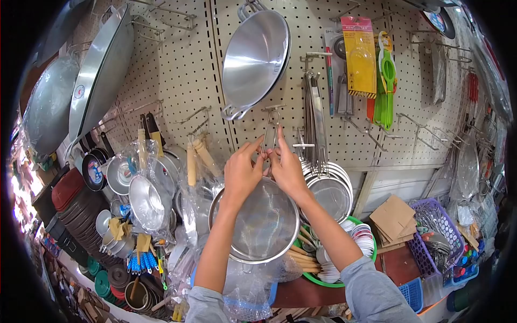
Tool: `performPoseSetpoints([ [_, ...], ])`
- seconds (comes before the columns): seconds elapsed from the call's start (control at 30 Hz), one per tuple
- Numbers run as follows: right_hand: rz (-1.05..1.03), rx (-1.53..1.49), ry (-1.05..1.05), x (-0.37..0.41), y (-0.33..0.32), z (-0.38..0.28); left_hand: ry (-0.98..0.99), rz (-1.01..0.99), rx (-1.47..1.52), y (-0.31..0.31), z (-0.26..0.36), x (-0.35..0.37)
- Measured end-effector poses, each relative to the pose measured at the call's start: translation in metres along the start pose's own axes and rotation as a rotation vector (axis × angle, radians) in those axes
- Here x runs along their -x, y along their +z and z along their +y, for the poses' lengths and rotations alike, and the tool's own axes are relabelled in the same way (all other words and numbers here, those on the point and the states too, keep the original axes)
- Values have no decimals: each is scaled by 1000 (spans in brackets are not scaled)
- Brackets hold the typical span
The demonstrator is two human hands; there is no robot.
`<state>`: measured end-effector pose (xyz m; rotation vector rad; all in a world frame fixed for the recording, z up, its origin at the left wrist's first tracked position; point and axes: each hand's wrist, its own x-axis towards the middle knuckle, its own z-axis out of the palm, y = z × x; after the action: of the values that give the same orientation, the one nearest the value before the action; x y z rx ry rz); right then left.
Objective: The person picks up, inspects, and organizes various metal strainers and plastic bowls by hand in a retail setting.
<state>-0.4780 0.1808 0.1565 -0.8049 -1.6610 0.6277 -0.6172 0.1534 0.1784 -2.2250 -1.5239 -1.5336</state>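
Left hand (241,171), right hand (288,168): both pinching the handle (265,137) | strainer (264,222): just below them | axis: near upright, handle rising between them towards the hook (273,107) | nearer: neither

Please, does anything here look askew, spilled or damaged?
Slightly askew: the brown sheets between the green basin and the purple basket, because their edges do not line up. I see no spill, and the held strainer shows no clear damage.
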Motion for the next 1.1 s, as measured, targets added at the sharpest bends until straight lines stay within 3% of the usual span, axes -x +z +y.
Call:
performPoseSetpoints([
  [0.3, -10, 265, 19, -10, 1, 16, -20, -14, -22, 14, -20, -3],
  [0.6, 8, 413, -71, -7, -2, 29, 180, 78, -162, 33, -48, -1],
  [0.8, -3, 477, -62, -7, -4, 29, -4, -23, 30, 31, -40, 3],
  [0.9, 51, 456, -150, -8, 1, 43, 7, -8, 68, 36, -42, 7],
  [1.1, 3, 471, -72, -10, 2, 43, 12, -7, 51, 43, -48, 9],
])
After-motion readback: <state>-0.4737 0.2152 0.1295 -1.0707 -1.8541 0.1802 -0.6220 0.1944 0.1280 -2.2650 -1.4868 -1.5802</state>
